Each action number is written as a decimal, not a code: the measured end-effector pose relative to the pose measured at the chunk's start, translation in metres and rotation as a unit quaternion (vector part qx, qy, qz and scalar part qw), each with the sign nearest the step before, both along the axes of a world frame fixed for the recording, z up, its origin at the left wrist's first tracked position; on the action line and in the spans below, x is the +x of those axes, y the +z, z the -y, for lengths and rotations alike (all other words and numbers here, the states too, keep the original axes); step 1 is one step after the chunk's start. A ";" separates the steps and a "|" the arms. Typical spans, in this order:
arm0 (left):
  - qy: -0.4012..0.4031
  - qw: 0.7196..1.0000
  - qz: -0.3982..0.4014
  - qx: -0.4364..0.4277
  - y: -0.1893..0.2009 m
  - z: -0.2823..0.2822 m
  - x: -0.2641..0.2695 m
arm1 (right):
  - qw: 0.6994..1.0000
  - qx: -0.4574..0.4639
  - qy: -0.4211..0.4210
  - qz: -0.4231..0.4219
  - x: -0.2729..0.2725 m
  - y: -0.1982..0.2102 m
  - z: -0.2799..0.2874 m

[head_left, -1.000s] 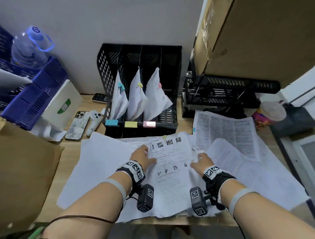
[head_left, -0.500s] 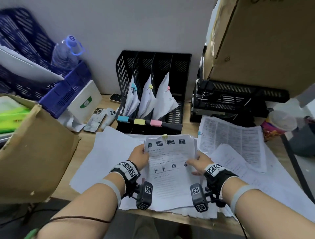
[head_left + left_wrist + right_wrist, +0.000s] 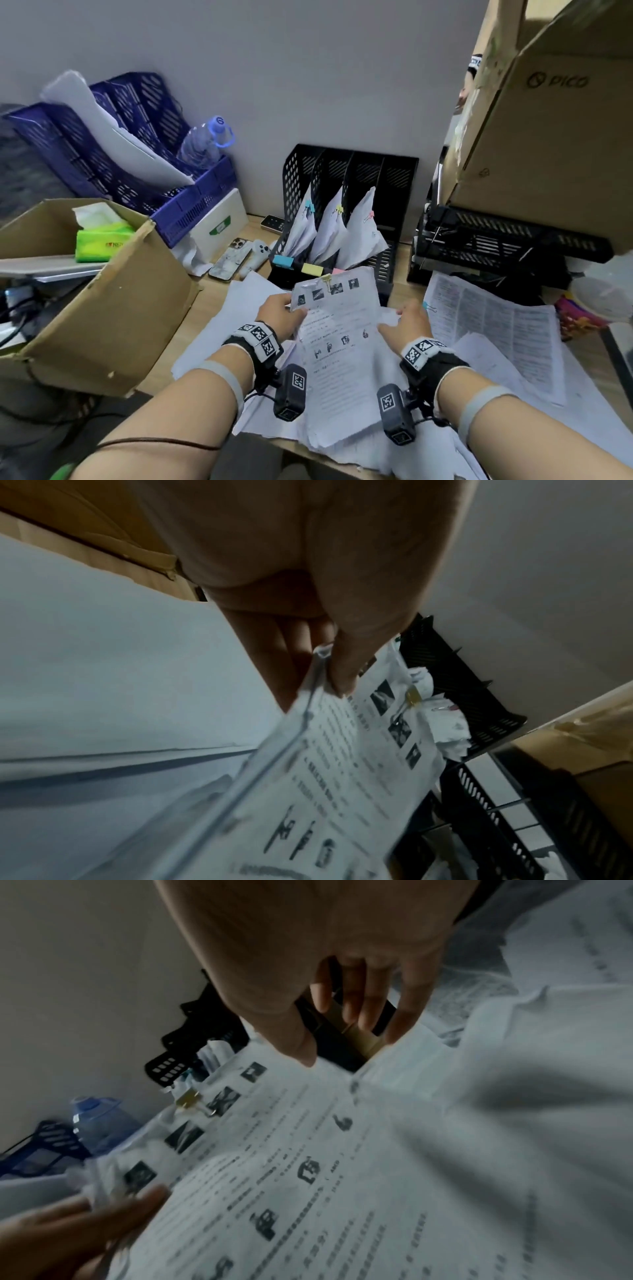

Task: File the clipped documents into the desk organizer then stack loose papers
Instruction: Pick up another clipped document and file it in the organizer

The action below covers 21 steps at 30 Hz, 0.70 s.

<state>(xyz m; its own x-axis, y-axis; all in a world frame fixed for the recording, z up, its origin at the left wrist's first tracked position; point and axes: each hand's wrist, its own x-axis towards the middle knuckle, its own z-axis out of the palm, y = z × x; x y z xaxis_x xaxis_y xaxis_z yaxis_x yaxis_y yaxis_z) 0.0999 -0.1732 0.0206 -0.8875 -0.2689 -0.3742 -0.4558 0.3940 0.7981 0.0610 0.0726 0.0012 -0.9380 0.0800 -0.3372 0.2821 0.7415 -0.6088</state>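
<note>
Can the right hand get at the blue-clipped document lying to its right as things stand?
Probably yes. The right hand looks open at the held document's edge, and the blue-clipped document lies uncovered beside it; the left hand grips the held one.

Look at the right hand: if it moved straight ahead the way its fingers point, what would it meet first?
Probably the black desk organizer, just beyond the right hand; depth is uncertain, and its fingers already hover over dark mesh.

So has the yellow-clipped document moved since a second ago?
Yes. The yellow-clipped document has lifted off the loose papers and its top edge now overlaps the desk organizer.
</note>
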 end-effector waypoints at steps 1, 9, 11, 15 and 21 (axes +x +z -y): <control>-0.005 1.000 -0.007 0.000 0.008 -0.002 0.000 | 1.000 0.013 0.012 -0.019 0.002 0.005 0.004; -0.119 0.989 -0.077 0.041 0.054 -0.042 -0.024 | 0.973 -0.066 0.178 0.134 0.029 0.043 0.062; -0.155 0.982 -0.092 0.058 0.065 -0.051 -0.030 | 0.989 -0.025 0.122 0.079 0.021 0.040 0.065; -0.205 0.963 -0.084 0.155 0.080 -0.063 -0.042 | 0.998 -0.032 0.027 0.042 0.004 0.057 0.047; -0.202 0.969 -0.082 0.112 0.075 -0.067 -0.076 | 0.990 -0.106 -0.092 0.016 -0.025 0.100 0.014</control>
